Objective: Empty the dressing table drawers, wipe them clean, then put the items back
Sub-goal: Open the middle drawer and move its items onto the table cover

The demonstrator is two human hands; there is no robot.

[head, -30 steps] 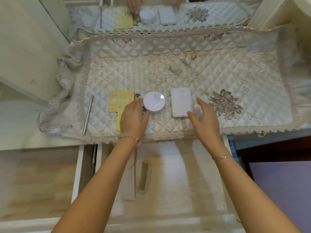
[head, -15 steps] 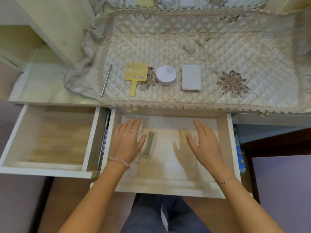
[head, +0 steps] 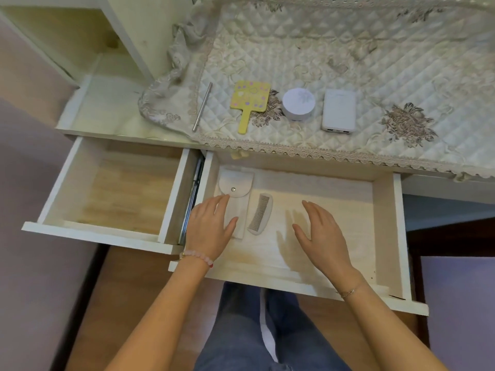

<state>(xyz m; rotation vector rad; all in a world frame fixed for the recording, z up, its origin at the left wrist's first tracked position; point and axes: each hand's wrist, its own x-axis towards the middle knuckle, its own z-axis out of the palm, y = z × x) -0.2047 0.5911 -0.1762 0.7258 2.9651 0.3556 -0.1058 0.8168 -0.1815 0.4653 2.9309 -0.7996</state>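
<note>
Two drawers stand pulled out. The middle drawer (head: 385, 223) holds a white snap pouch (head: 237, 188) and a pale comb (head: 261, 214) side by side at its left. My left hand (head: 209, 228) lies flat, fingers straight, over the pouch's lower left part. My right hand (head: 320, 234) hovers open over the bare drawer floor, right of the comb, holding nothing. The left drawer (head: 112, 194) shows only its wooden bottom. On the quilted cover (head: 375, 62) lie a metal stick (head: 202, 106), a yellow hand mirror (head: 249, 101), a round white jar (head: 298, 103) and a white power bank (head: 339, 112).
A white shelf unit (head: 128, 30) rises at the back left beside the tabletop. My legs in jeans (head: 254, 330) are under the middle drawer's front edge. Metal drawer rails (head: 191, 199) show between the two drawers.
Both hands came down from the tabletop items into the middle drawer. The view tilted down, and the pouch under my left hand is now more exposed.
</note>
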